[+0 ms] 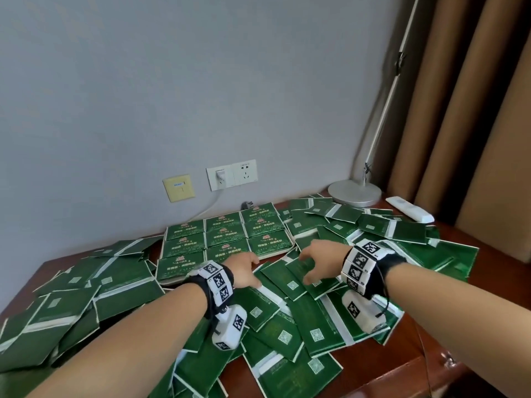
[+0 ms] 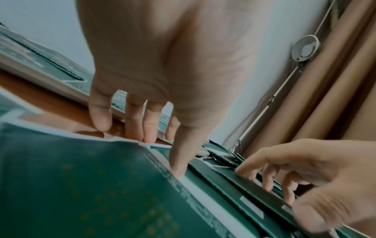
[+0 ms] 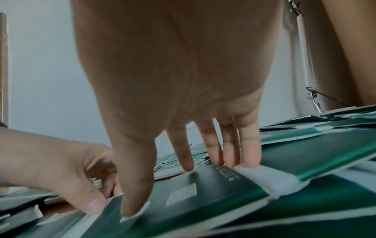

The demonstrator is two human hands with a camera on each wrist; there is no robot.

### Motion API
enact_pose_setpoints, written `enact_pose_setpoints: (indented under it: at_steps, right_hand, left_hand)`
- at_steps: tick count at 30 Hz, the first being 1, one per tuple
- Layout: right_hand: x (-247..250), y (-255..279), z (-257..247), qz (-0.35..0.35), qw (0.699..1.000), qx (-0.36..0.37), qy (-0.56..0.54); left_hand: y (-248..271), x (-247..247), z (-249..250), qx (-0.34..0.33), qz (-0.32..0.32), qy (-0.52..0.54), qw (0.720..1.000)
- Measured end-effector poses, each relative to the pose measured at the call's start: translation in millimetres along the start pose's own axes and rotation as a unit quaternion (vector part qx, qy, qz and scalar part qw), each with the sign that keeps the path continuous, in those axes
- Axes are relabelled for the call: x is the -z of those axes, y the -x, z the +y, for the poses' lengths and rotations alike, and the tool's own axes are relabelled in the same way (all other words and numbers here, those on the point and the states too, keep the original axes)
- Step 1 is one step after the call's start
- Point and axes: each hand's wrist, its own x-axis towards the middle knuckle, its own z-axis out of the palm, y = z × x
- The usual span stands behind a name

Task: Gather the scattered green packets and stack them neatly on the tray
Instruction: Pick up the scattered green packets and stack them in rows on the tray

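Green packets [image 1: 287,337] lie scattered in overlapping heaps over the wooden table. At the back centre, a white tray [image 1: 283,253] holds packets laid face up in neat rows. My left hand [image 1: 253,272] hovers just in front of the tray. Its thumb presses the white strip of a packet [image 2: 81,185], and its straight fingers [image 2: 134,128] point down at that packet's far edge. My right hand [image 1: 306,268] is beside it, pinching another packet [image 3: 213,185] end to end between thumb and fingertips [image 3: 250,157].
A lamp base [image 1: 355,192] and a white remote [image 1: 409,208] sit at the back right corner by brown curtains [image 1: 459,110]. Wall sockets [image 1: 231,175] with a plugged cable are behind the tray. Bare wood shows at the front right table edge [image 1: 431,363].
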Motion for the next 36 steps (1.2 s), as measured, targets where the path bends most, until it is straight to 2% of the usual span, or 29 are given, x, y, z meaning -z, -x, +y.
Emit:
enact_pose_setpoints:
  at_steps: [6,12,18,25,36]
  right_hand:
    - [-7.0,-8.5,-5.5,-0.027,0.996,-0.017,0.077]
    - [-2.0,-10.2,-18.1,-0.038,0.995,-0.022,0.088]
    - [1.9,-9.9,-14.5,0.022,0.999,-0.038,0.012]
    - [2.0,-5.4,-5.7,0.084,0.995,-0.039,-0.032]
    - [9.2,5.3,-23.6,0.089,0.993,-0.067,-0.035]
  left_hand:
    - [-5.8,-4.9,3.0,0.015,0.004,0.002,1.0]
    - [-12.0,-7.0,4.8,0.029,0.016,0.006,0.999]
    - [-12.2,-8.3,3.5,0.012,0.056,0.005,0.998]
    - [-0.3,6.7,-4.9,0.043,0.081,0.082,0.992]
    - [38.7,25.8,-41.0,0.051,0.102,0.166,0.98]
